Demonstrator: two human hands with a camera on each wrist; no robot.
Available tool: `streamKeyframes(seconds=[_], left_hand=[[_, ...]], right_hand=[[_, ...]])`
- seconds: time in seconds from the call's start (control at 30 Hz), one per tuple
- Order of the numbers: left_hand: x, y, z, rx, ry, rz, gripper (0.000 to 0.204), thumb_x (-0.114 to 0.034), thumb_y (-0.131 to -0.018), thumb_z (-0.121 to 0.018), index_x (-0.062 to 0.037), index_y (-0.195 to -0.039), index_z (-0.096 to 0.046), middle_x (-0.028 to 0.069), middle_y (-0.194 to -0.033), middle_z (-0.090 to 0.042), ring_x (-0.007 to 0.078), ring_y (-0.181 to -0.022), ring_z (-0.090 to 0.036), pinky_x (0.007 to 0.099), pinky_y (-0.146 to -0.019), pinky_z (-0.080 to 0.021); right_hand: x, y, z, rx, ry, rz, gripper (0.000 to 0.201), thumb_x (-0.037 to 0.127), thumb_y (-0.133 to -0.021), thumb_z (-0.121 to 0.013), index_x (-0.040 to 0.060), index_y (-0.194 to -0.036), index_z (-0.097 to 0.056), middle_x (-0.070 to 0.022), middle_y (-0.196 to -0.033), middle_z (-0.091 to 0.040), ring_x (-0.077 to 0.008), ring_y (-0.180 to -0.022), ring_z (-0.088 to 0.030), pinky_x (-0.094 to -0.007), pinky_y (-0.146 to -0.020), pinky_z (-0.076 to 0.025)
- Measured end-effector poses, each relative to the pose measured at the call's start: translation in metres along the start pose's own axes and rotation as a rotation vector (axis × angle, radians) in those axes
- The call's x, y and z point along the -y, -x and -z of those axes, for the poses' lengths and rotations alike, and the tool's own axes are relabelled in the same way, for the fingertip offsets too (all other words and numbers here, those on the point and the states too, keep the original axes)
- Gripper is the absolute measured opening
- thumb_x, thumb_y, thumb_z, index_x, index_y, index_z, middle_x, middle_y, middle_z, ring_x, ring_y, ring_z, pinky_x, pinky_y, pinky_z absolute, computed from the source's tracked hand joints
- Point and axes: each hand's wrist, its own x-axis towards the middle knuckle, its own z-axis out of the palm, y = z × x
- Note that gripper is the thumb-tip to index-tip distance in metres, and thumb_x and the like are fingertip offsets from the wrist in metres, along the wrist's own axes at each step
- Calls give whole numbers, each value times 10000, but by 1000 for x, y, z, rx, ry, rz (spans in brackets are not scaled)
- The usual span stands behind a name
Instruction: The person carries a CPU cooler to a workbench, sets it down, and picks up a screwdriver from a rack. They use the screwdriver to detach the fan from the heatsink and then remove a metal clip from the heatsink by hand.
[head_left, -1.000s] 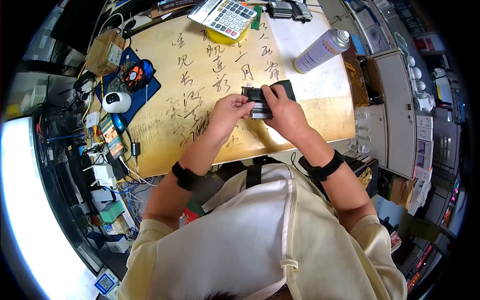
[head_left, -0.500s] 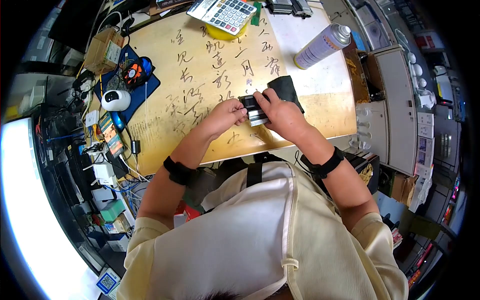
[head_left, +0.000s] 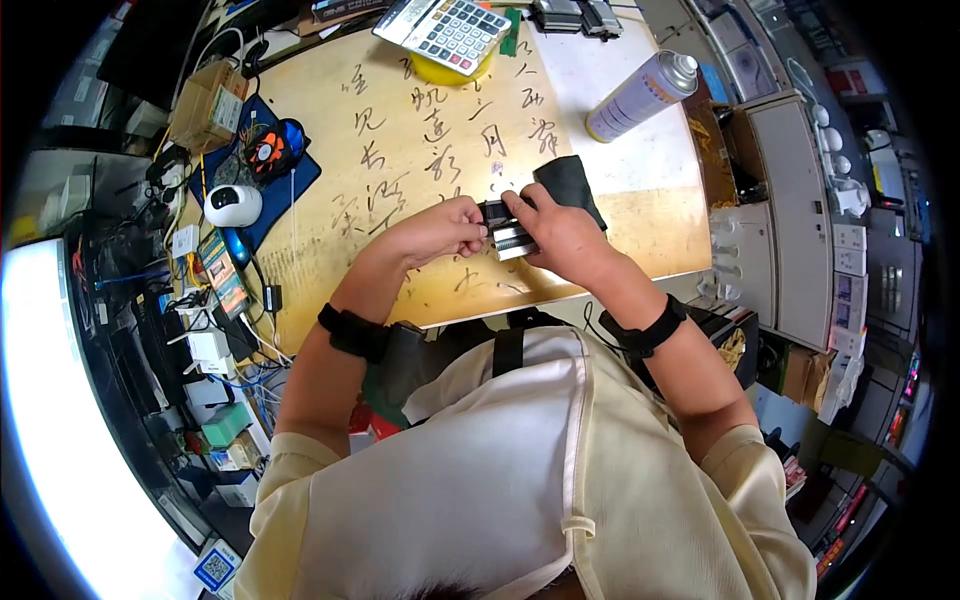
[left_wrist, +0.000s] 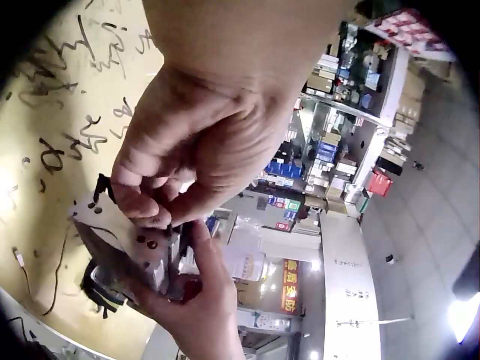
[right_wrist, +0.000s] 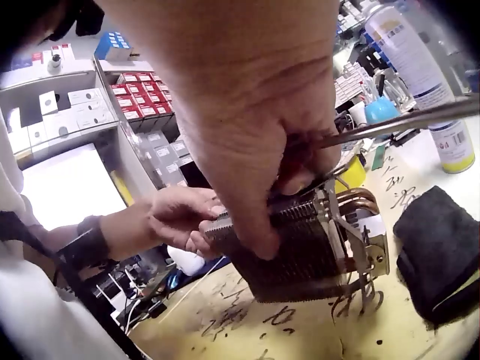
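A finned metal heatsink (head_left: 514, 243) with copper pipes at one end is held above the desk in the right hand (head_left: 572, 240). In the right wrist view, that thumb presses on the dark fins (right_wrist: 296, 262), and a thin metal rod (right_wrist: 405, 124) sticks out from the curled fingers. The left hand (head_left: 440, 234) pinches at the heatsink's left side; its fingertips meet in the left wrist view, where what lies between them is hidden. A black cloth (head_left: 568, 188) lies beside the right hand.
A spray can (head_left: 642, 97) stands at the desk's back right. A calculator (head_left: 458, 35) rests on a yellow round object at the back. On the left are an orange-hubbed fan (head_left: 270, 150), a white camera (head_left: 233, 205) and a cardboard box (head_left: 208, 108). Handwriting covers the desktop (head_left: 320, 120).
The heatsink and both hands have shifted slightly towards the body, and the heatsink has turned. The left wrist has swung outward to the left. More of the black cloth shows.
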Motion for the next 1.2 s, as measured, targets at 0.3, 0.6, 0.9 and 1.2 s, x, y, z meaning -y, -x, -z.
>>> streamKeyframes(seconds=[0.3,0.6,0.9,1.2], left_hand=[[-2,-1,-7,-31,204,-8,117,-44,-889,-506,-53,-987,-442,60,-831,-510,133,-731,-516,245,-633,-436],[45,-27,-8,-495,-451,-292,440,-191,-826,-691,22,-1069,-391,134,-897,-551,187,-779,-573,311,-678,-499],[38,-14,-29,-833,-984,-429,461,-171,-760,-713,-16,-1132,-488,154,-1119,-519,329,-1057,-488,422,-889,-412],[22,-26,-52,-600,-1500,-627,562,-242,-658,-764,-50,-1123,-514,112,-1103,-506,303,-1071,-469,435,-901,-362]], right_hand=[[1,-5,0,28,17,-105,734,103,-623,-746,51,-1282,-425,-149,-1095,-486,-329,-735,-624,-396,-617,-525],[-4,-24,-30,27,0,-120,725,130,-613,-766,47,-1253,-437,-162,-1023,-517,-327,-759,-632,-393,-619,-527],[-78,0,-47,-228,-781,-583,141,131,-814,-648,24,-905,-655,-84,-757,-653,-212,-638,-594,-298,-647,-485],[-64,7,-45,-190,-843,-303,259,177,-780,-709,39,-989,-641,-73,-961,-606,-205,-778,-593,-290,-701,-465]])
